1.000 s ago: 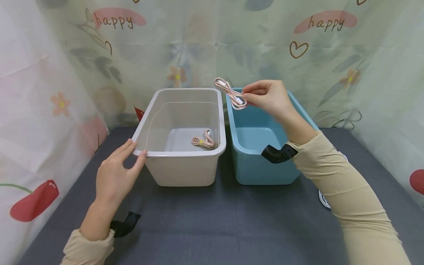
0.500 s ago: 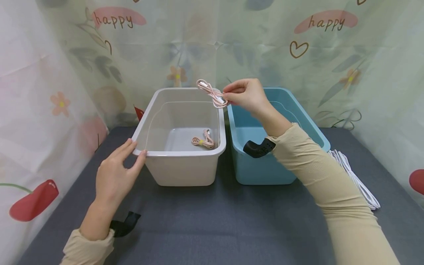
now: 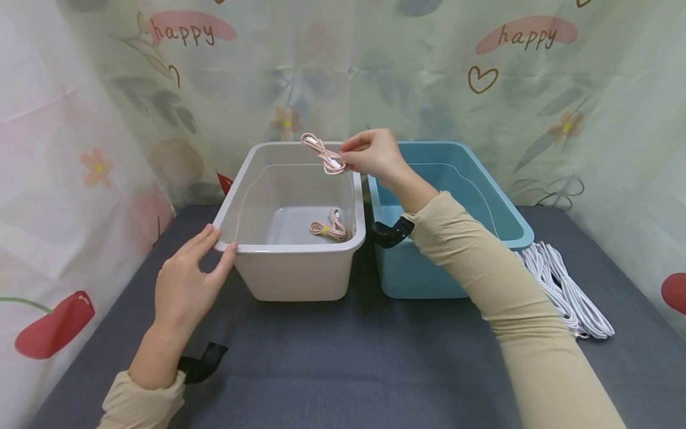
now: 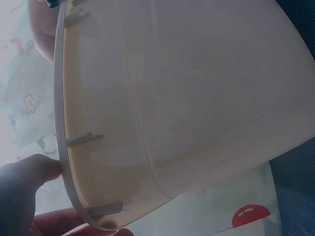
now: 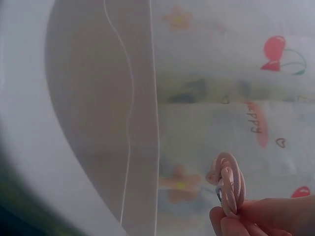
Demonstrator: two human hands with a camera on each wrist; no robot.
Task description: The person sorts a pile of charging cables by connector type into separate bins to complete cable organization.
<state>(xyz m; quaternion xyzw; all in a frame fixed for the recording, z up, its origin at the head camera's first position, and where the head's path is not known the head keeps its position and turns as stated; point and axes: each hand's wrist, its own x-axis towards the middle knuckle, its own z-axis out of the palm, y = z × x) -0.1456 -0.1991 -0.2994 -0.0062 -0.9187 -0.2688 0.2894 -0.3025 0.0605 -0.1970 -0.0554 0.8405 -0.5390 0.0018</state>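
Observation:
In the head view my right hand [image 3: 375, 156] pinches a folded pink charging cable [image 3: 324, 155] over the back right part of the beige plastic bin [image 3: 300, 249]. The right wrist view shows the cable's loops [image 5: 231, 184] standing up from the thumb and fingertips. A second bundled pink cable [image 3: 329, 227], with a yellow tie, lies on the bin's floor. My left hand [image 3: 184, 283] holds the bin's front left corner, thumb at the front rim and fingers along the left side. From the left wrist, the thumb [image 4: 47, 168] meets the rim while the fingers reach past the corner.
A blue bin [image 3: 418, 271] stands just right of the beige one, partly behind the right forearm. White bundled cables [image 3: 568, 292] lie on the dark cloth [image 3: 321, 363] to its right. A printed curtain [image 3: 343, 71] closes off the back and sides.
My right hand has carried the pink cable leftward from over the blue bin to over the beige bin, uncovering the white cables. My left hand has stayed at the corner.

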